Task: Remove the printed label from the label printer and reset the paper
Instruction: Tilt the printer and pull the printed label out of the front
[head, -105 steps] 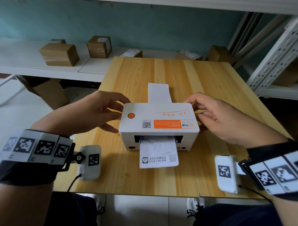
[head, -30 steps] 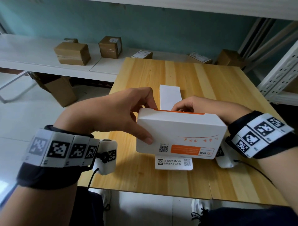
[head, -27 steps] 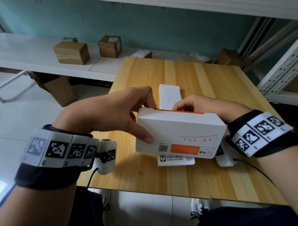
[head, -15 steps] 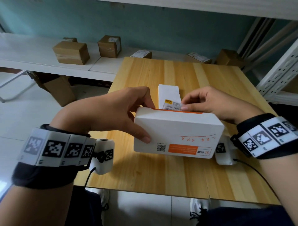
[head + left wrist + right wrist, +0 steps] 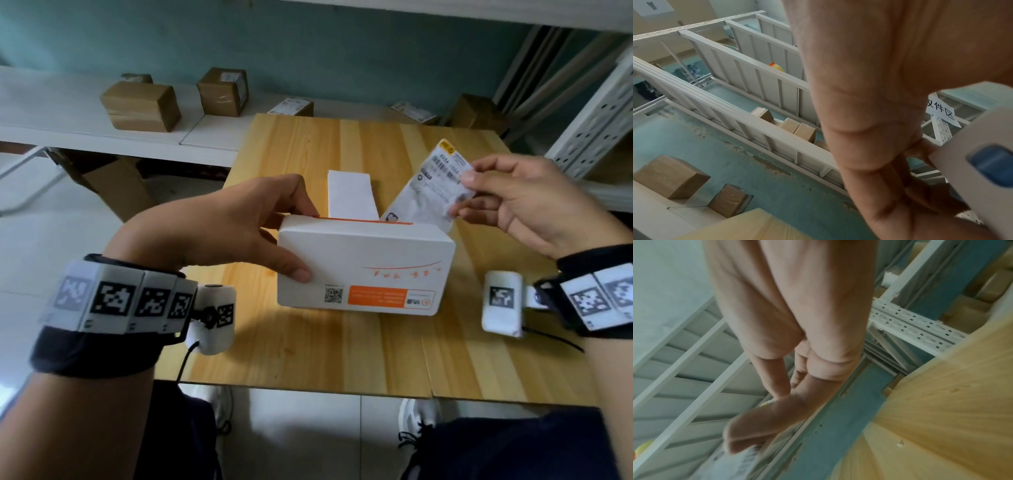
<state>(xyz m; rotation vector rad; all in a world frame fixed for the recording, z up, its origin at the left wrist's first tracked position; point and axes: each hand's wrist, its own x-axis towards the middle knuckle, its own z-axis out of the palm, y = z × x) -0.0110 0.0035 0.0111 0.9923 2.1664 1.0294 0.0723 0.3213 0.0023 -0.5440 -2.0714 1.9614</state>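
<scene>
On the wooden table [image 5: 308,342] the label printer [image 5: 363,270] sits w/ its lid tipped up toward the camera, so you see the top face w/ the orange sticker and QR code. Left hand [image 5: 219,229] grips the lid's left end, thumb on the front face and fingers curled over the top edge by the orange strip (the left wrist cam mostly shows palm plus a corner of the white casing w/ a blue patch). Right hand [image 5: 524,202] is up and to the right of the printer, pinching the printed label [image 5: 428,185] btwn thumb and fingertips. The label hangs tilted, its lower end just behind the lid's back edge; can't tell if it touches the printer. A white paper strip [image 5: 349,195] lies behind the printer. Right wrist cam is blurry, just curled fingers. Cardboard boxes [image 5: 140,106] on the white shelf at the back.
</scene>
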